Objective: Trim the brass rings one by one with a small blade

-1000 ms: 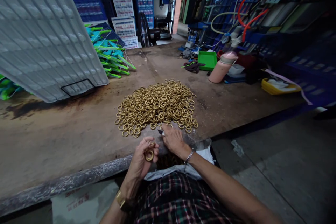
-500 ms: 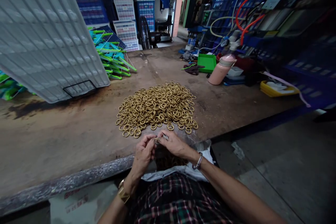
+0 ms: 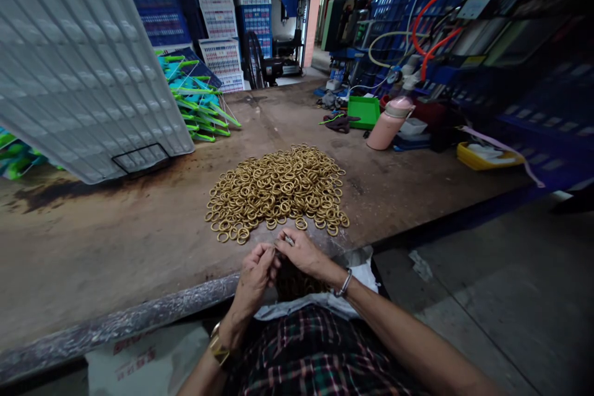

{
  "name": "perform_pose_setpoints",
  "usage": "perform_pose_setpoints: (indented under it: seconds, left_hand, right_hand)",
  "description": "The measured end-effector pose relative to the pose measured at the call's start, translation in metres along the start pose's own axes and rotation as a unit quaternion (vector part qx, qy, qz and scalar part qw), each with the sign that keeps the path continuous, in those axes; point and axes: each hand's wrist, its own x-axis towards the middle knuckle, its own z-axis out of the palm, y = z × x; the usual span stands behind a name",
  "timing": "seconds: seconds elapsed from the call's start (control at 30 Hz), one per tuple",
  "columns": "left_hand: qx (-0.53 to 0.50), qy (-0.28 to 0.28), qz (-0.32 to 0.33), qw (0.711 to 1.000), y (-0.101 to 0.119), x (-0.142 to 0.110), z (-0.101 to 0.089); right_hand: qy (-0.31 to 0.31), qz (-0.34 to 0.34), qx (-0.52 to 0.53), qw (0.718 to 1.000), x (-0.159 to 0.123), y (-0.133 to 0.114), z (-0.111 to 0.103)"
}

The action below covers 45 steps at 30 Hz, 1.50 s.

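Note:
A heap of gold-coloured metal rings (image 3: pixel 283 185) lies on the worktable, just beyond my hands. My left hand (image 3: pixel 257 269) is closed in a pinch at the table's front edge, its fingertips meeting those of my right hand (image 3: pixel 301 253). Whatever the left fingers hold is hidden. Between my right thumb and forefinger a small greyish bit shows, too small to name. Below both hands, an open white bag (image 3: pixel 366 276) sits against my lap, with dark ring-like pieces dimly visible inside.
A translucent ribbed panel (image 3: pixel 93 74) leans at left beside green and blue hangers (image 3: pixel 204 105). At right stand a pink bottle (image 3: pixel 388 127), a green tray (image 3: pixel 364 112) and a yellow tray (image 3: pixel 487 158). Stacked crates (image 3: pixel 220 55) rise behind the wooden worktable (image 3: pixel 139 229).
My fingertips have drawn closer together, and the gold-coloured bit seen between them earlier is now hidden. My left hand has tilted slightly. The ring heap looks the same.

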Motion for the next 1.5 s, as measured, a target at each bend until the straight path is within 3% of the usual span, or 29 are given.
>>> perform_pose_setpoints:
  seconds: [0.13, 0.37, 0.5, 0.6, 0.73, 0.97, 1.27, 1.4, 1.5]
  left_hand:
    - [-0.031, -0.023, -0.004, 0.999, 0.001, -0.002, 0.001]
    - [-0.084, -0.028, -0.012, 0.996, 0.002, -0.005, 0.002]
    - [-0.105, -0.022, -0.005, 0.994, 0.001, -0.005, 0.001]
    - [-0.1, -0.016, 0.008, 0.995, 0.0, -0.004, 0.001]
    - [-0.085, -0.009, 0.015, 0.996, 0.0, -0.003, 0.001]
    - [-0.051, -0.007, 0.035, 0.998, -0.007, -0.001, -0.003]
    - [0.015, 0.021, 0.062, 0.998, -0.009, -0.004, -0.003]
    - [-0.016, -0.001, 0.04, 0.999, -0.002, -0.014, 0.003]
    - [-0.101, -0.037, 0.004, 0.994, 0.005, -0.019, 0.006]
  right_hand:
    - [0.003, -0.01, -0.028, 1.0, -0.001, -0.003, 0.0]
    - [-0.009, -0.023, 0.012, 1.0, 0.0, -0.003, 0.0]
    - [0.026, -0.045, -0.112, 0.992, -0.002, -0.001, -0.001]
    - [-0.003, -0.09, -0.235, 0.968, -0.006, 0.001, -0.001]
    - [-0.047, -0.099, -0.326, 0.939, -0.011, 0.002, 0.001]
    - [-0.074, -0.086, -0.373, 0.921, -0.012, -0.004, 0.001]
    - [-0.104, -0.084, -0.37, 0.919, -0.013, 0.0, 0.002]
    - [-0.062, -0.043, -0.393, 0.917, -0.011, 0.008, -0.004]
    - [0.009, -0.001, -0.408, 0.913, -0.006, 0.017, -0.015]
